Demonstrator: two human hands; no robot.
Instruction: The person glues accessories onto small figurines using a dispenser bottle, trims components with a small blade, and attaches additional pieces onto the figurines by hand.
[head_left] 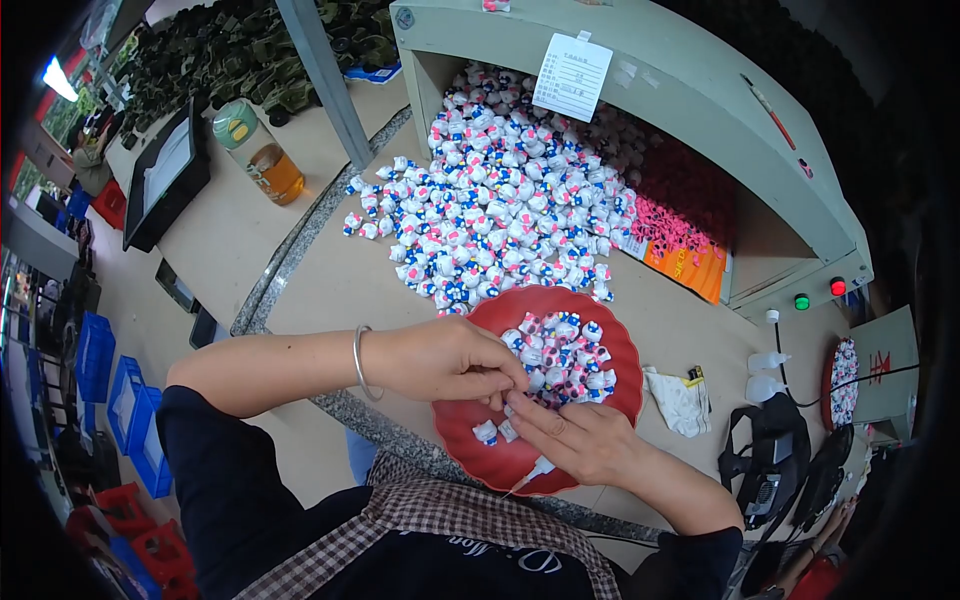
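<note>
My left hand point(440, 362), a metal bangle point(366, 362) on its wrist, is closed over a red scalloped plate point(622, 370). Its fingertips pinch together against those of my right hand point(585, 440), and whatever is between them is hidden. Out from under my right palm sticks a white needle-tipped applicator point(541, 466), its thin tip slanting toward the plate's near rim. Small white, blue and pink figurines point(565, 350) are heaped in the plate, right beside my fingers. Two figurines point(485, 432) lie apart near its left side.
Behind the plate, a large pile of figurines point(500, 200) spills from a pale green box point(640, 50). Pink pieces point(670, 215) lie inside to the right. A drink bottle point(258, 155) and black tray point(170, 178) stand left. A white cloth point(678, 402) and black strapped bag point(768, 455) lie right.
</note>
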